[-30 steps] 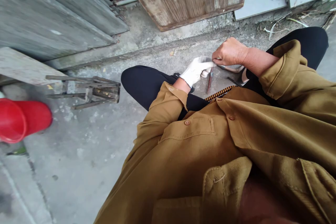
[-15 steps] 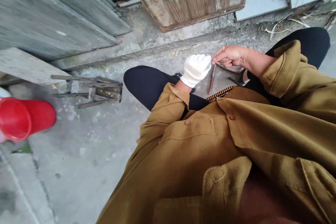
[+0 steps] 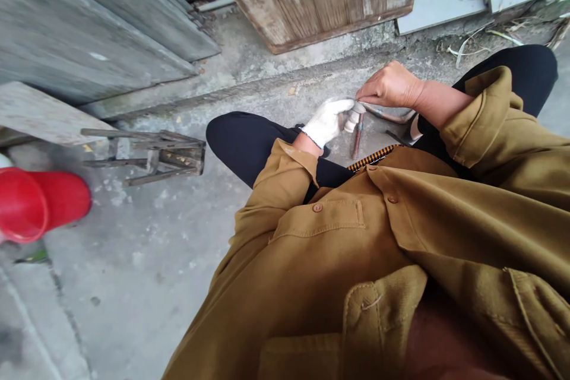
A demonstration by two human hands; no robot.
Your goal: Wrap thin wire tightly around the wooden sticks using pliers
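My left hand (image 3: 330, 122), in a white knitted glove, has its thumb and fingers closed round a small grey, roundish thing (image 3: 358, 108) whose kind I cannot make out. My bare right hand (image 3: 392, 86) meets it from the other side. Its thumb and fingertips are pinched together just above the grey thing, and what they hold is too small to tell. Below the hands, close to the gloved fingers, is a reddish-brown rod (image 3: 357, 143) with a bluish wrapped band. Under the right hand a curved rod-like piece (image 3: 394, 117) runs to the right.
A small wooden stool (image 3: 180, 157) lies on its side left of my knee. Further left is a red bucket (image 3: 66, 199), also lying over. A planked wooden panel (image 3: 312, 0) and pale tiles (image 3: 445, 0) stand ahead, and grey boards (image 3: 89, 24) at upper left.
My left hand has turned from a closed fist, so its thumb and the grey thing now show. The right hand has turned over, knuckles up, and is still pinching beside the glove.
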